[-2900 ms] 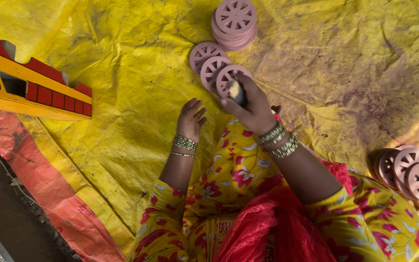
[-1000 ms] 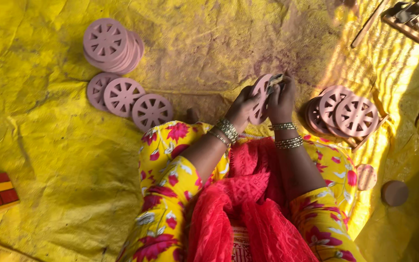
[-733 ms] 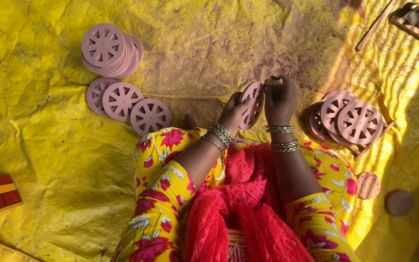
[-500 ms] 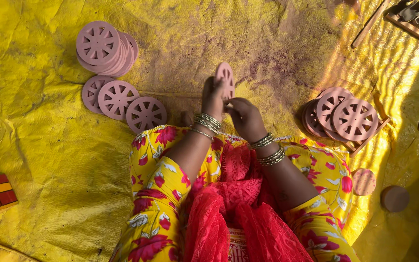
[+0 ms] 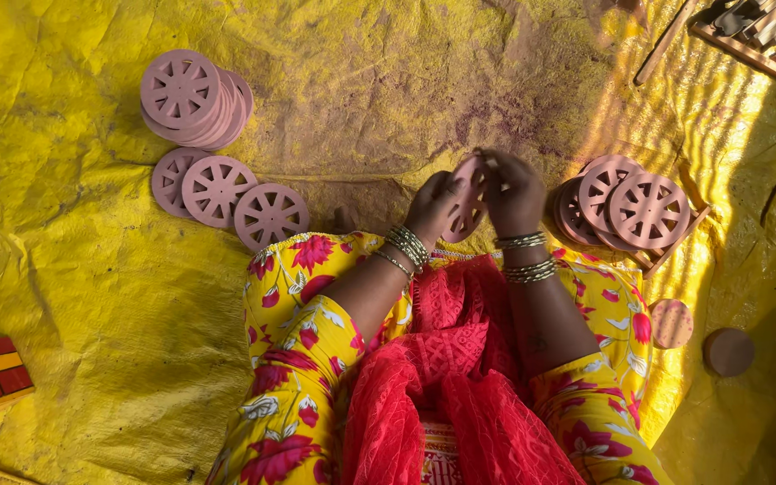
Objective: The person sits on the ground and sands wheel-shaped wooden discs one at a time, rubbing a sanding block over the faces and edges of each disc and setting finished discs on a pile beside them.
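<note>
Since half a second ago your right hand has risen to rejoin your left hand; both grips now pinch the pink spoked wheel, edge-up above your knees, over the yellow tarp.

Right hand back on wheel

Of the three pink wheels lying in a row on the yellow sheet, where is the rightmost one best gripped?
Probably by the right rim of the rightmost wheel, coming from its right. It lies flat, and its left edge meets the neighbouring wheel, while the right edge is bare.
</note>
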A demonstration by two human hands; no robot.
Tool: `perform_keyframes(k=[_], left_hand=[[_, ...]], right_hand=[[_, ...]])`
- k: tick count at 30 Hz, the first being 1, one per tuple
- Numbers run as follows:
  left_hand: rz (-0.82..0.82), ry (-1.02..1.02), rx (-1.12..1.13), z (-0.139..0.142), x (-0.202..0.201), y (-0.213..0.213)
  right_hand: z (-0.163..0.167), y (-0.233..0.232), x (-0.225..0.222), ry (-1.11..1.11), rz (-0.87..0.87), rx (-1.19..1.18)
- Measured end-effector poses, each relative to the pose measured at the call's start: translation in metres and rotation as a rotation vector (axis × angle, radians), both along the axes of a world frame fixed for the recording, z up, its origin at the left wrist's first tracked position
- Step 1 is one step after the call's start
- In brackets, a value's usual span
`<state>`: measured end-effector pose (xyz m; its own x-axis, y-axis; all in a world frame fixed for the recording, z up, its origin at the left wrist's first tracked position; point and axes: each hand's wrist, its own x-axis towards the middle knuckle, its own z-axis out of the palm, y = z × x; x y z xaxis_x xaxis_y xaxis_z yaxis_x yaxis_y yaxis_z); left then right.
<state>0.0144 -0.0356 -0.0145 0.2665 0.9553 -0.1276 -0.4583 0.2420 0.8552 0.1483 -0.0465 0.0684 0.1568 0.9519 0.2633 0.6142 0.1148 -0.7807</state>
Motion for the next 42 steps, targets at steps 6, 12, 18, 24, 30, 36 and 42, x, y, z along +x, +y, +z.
perform_keyframes(k=[6,12,18,24,30,36,42], left_hand=[[0.374,0.095,-0.160,0.013,-0.039,0.035],[0.322,0.130,-0.006,0.011,-0.029,0.035],[0.054,0.244,-0.071,0.002,0.004,-0.002],[0.235,0.313,-0.085,0.017,-0.020,0.027],[0.455,0.035,-0.115,0.017,-0.040,0.047],[0.094,0.288,0.001,0.010,-0.008,0.015],[0.065,0.811,0.306,0.007,-0.001,0.006]], right_hand=[[-0.007,-0.011,-0.018,0.015,0.402,0.081],[-0.007,-0.005,-0.010,0.484,0.337,-0.249],[-0.004,0.002,0.001,-0.193,-0.090,0.141],[-0.009,-0.006,-0.014,-0.130,0.181,0.167],[-0.007,-0.011,-0.019,0.275,0.510,-0.044],[0.009,0.000,0.004,-0.061,-0.019,0.040],[0.013,0.007,0.013,-0.074,0.034,0.110]])
